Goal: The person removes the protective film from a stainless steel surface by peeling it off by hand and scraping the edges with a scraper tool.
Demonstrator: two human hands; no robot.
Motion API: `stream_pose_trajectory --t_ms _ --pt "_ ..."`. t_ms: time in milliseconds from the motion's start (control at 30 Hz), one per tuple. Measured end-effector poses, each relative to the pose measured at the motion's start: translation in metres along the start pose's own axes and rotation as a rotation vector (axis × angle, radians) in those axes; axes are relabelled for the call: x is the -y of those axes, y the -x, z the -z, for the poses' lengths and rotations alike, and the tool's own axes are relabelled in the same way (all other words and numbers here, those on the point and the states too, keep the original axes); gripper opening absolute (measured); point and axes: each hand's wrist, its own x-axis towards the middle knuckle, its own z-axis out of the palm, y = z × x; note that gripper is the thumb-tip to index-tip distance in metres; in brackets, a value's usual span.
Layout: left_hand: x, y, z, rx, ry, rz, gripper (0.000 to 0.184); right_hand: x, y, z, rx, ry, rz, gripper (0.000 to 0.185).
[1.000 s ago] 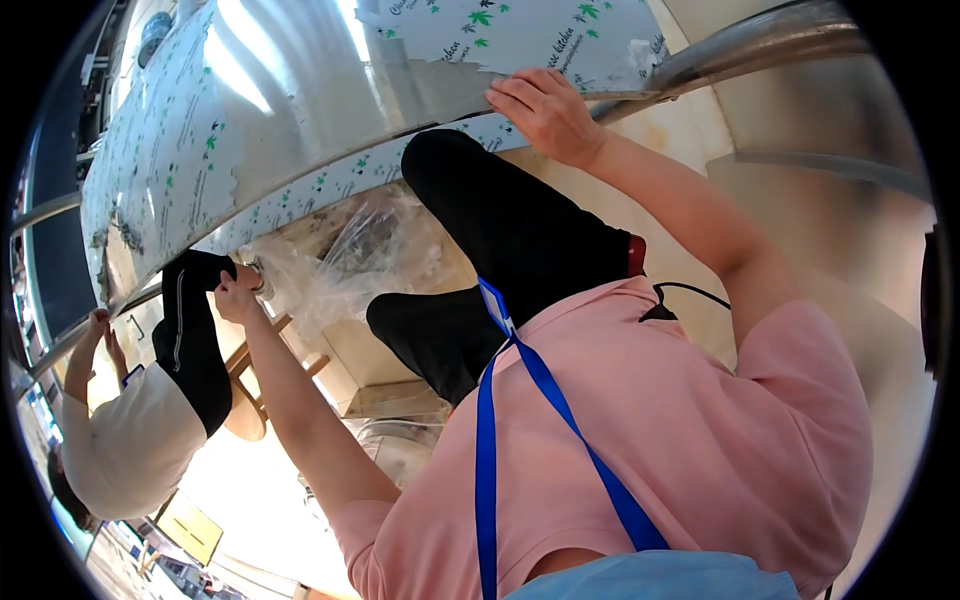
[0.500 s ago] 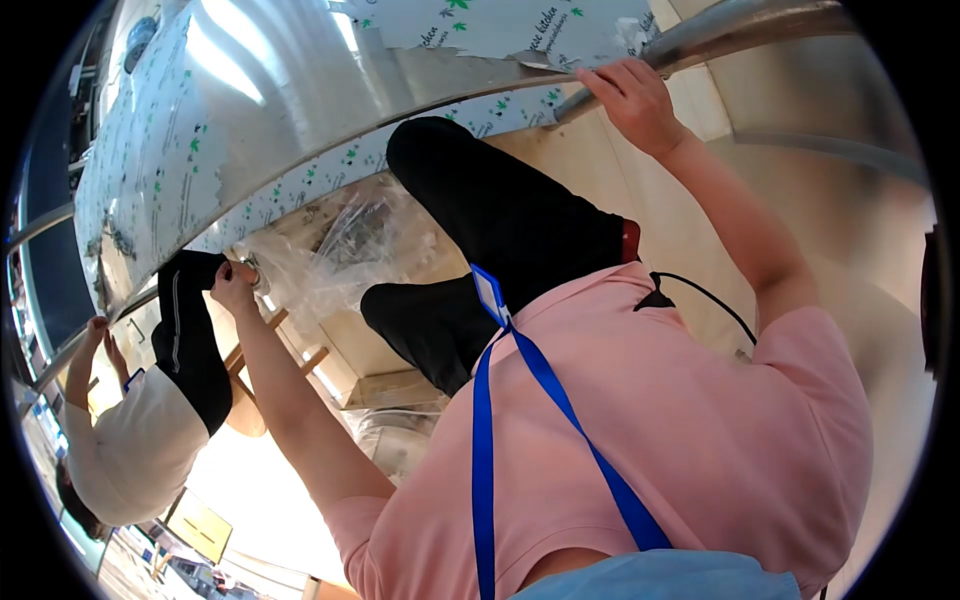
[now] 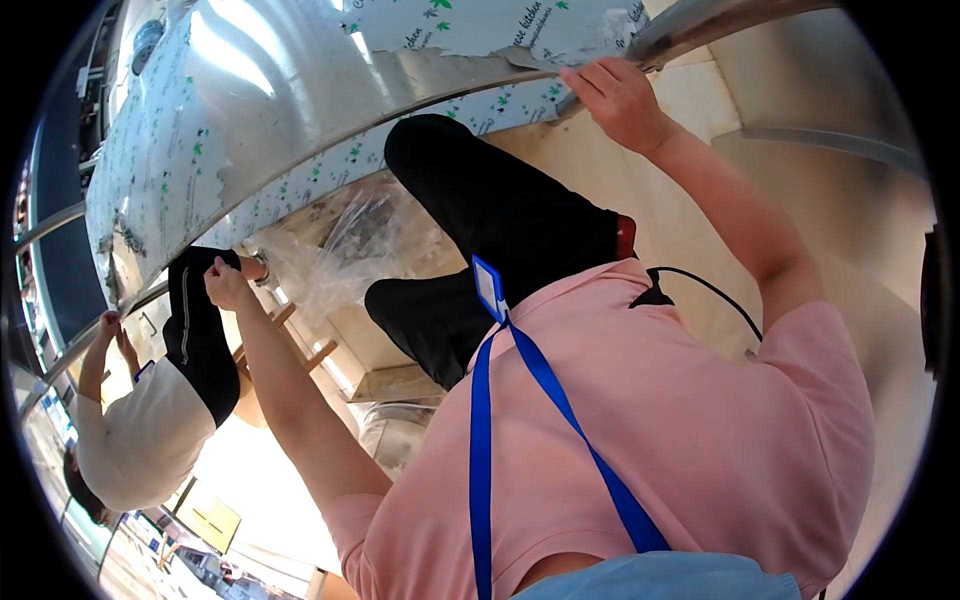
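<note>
Panel of bare metal and torn film, a hand at its near edge

The panel spans the top of the frame from upper left to upper right, part bare and glossy, part under printed film with ragged edges. The right hand is at its near edge, upper right, just beside the pipe; its fingers are partly bent, and whether they pinch anything I cannot tell. The left hand, left of centre, overlaps another person's trouser leg in view. Its fingers look curled toward the thumb; whether they meet or hold something thin is unclear.

I judge the panel stiff, heavy and slippery where bare, best held along its edge; the film should be light, soft and easily torn, best taken by a loose corner.
</note>
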Motion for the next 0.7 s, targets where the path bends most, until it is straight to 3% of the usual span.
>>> stream_pose_trajectory --t_ms 67,100,200,300,400,500,600,700 --pt "-0.009 0.002 0.005 0.058 -0.111 -0.020 0.031 -0.001 -0.005 -0.002 -0.021 -0.006 0.023 0.024" --pt "0.005 -0.004 -0.006 -0.013 -0.175 -0.162 0.031 -0.002 -0.006 -0.003 -0.030 -0.008 0.034 0.023" --pt "0.005 -0.005 -0.007 -0.043 -0.019 -0.124 0.032 0.000 -0.010 -0.002 -0.036 0.008 0.050 0.020" --pt "-0.010 -0.003 0.004 0.111 -0.123 -0.045 0.030 0.002 -0.012 -0.005 -0.052 0.017 0.056 0.020" --pt "-0.001 -0.005 -0.007 -0.052 -0.274 -0.276 0.036 0.001 -0.016 -0.006 -0.075 0.003 0.068 0.020" --pt "-0.013 0.002 -0.002 -0.065 0.005 -0.022 0.040 0.000 -0.016 -0.010 -0.056 0.011 0.071 0.019" --pt "-0.022 0.001 0.000 0.023 -0.207 0.060 0.042 0.001 -0.017 -0.010 -0.045 0.007 0.080 0.020" --pt "-0.024 0.009 -0.011 -0.107 -0.371 0.017 0.038 -0.001 -0.017 -0.010 -0.046 0.008 0.094 0.020"
